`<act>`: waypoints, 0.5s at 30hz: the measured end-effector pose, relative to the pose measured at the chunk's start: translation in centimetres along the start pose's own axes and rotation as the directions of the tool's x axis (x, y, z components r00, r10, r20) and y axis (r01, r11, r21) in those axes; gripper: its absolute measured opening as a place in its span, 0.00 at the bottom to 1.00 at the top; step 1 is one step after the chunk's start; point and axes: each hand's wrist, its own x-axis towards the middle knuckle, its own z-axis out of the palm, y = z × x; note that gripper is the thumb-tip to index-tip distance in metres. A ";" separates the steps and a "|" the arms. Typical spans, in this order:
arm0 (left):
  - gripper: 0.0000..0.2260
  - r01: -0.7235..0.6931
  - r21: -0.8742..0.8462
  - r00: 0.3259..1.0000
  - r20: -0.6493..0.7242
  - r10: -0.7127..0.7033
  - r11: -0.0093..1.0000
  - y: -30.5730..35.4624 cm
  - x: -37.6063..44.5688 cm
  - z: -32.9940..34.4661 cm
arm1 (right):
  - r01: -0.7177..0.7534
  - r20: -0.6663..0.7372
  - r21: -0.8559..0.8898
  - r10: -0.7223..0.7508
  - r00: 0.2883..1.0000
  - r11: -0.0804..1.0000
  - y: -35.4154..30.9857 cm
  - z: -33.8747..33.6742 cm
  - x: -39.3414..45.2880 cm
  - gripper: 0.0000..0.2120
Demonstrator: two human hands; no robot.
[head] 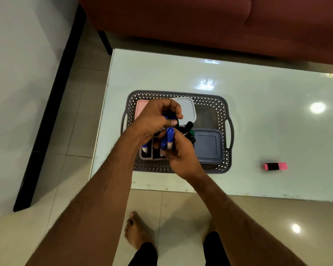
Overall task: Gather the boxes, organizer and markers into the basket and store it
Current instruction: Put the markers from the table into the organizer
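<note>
A dark grey lattice basket (219, 104) stands on the pale glass table (258, 93). Inside it lie a pink box (139, 108), a white box (188, 110) and a blue-grey box (208, 144). A grey organizer (149, 155) at the basket's front left holds blue markers (145, 147). Both hands hover over the organizer. My left hand (154, 120) is closed around dark blue markers. My right hand (181, 152) grips an upright blue marker (170, 137). Black and green markers (189, 131) stick out just right of my hands.
A pink highlighter with a black band (275, 166) lies alone on the table to the right of the basket. A dark red sofa (200, 20) stands behind the table. My bare feet are on the tiled floor (181, 208) at the table's near edge.
</note>
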 end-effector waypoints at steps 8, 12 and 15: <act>0.20 -0.006 0.029 1.000 -0.027 0.007 1.000 -0.2 -0.1 0.2 | 0.056 0.002 0.010 -0.056 0.998 0.998 0.3 -0.5 0.1 0.23; 0.19 -0.018 0.046 0.999 -0.046 0.021 0.999 -0.1 -0.3 0.4 | 0.157 -0.002 0.014 -0.157 0.988 0.988 -0.2 -1.2 0.0 0.20; 0.19 -0.016 0.061 0.998 -0.060 0.020 0.998 0.0 -0.4 0.5 | 0.185 0.006 0.001 -0.185 0.983 0.983 -0.1 -1.3 0.2 0.19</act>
